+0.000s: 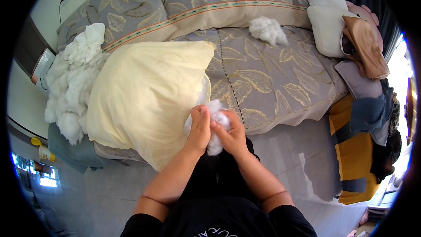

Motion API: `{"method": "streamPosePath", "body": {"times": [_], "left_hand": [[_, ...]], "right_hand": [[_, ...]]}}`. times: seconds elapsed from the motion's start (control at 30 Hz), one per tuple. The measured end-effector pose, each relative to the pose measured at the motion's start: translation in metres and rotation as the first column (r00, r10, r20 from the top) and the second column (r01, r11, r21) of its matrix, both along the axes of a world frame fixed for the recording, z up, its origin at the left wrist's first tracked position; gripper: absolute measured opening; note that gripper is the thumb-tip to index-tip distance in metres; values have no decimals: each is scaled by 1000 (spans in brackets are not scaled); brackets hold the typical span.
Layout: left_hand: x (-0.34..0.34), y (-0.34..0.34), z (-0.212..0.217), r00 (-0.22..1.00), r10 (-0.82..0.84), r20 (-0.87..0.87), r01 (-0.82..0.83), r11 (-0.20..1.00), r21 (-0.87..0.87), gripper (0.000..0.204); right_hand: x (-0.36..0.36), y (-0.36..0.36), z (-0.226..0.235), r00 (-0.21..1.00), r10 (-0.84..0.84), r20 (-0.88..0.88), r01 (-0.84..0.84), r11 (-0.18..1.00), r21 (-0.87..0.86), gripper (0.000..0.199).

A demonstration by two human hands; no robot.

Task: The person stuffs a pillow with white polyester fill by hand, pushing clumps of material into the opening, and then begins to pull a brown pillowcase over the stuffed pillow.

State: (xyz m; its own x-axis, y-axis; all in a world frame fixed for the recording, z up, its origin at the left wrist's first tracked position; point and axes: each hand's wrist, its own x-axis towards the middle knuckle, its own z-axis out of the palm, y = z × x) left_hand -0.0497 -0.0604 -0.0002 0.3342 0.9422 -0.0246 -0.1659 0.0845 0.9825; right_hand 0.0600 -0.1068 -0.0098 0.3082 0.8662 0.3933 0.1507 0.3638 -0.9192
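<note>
a bed (272,79) under a grey leaf-patterned quilt fills the room; pale grey floor (289,149) below, white wall (57,0) at left, bright daylight, perhaps a window (397,68), at right.

Person seen from above, own view. Black short-sleeved top, sleeves ending above the elbows; pale printed lettering partly visible on the chest at the lower edge of the view. Dark clothing continues below the top. Both forearms bare. Left hand (199,127) and right hand (231,136) bare: no gloves, rings or watch visible.
</note>
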Motion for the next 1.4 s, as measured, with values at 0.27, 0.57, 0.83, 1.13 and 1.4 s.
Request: {"method": "streamPosePath", "body": {"times": [0.27,0.57,0.83,1.13,1.4], "left_hand": [[17,-14,-5,962,272,21,-266,920,286,38],[8,-2,42,863,322,390,-302,947,-113,25],[10,-2,-3,970,239,-48,-207,912,355,25],[10,4,9,933,336,133,-356,916,187,23],[23,2,16,943,245,226,-279,951,132,21]], "right_hand": [[-19,13,-10,957,-254,-142,267,960,87,28],[21,13,2,812,-365,-455,429,902,42,30],[-10,15,13,965,-261,-29,262,948,181,21],[23,19,9,796,-479,-370,544,834,90,15],[-2,13,22,990,-133,51,122,977,176,40]]}}
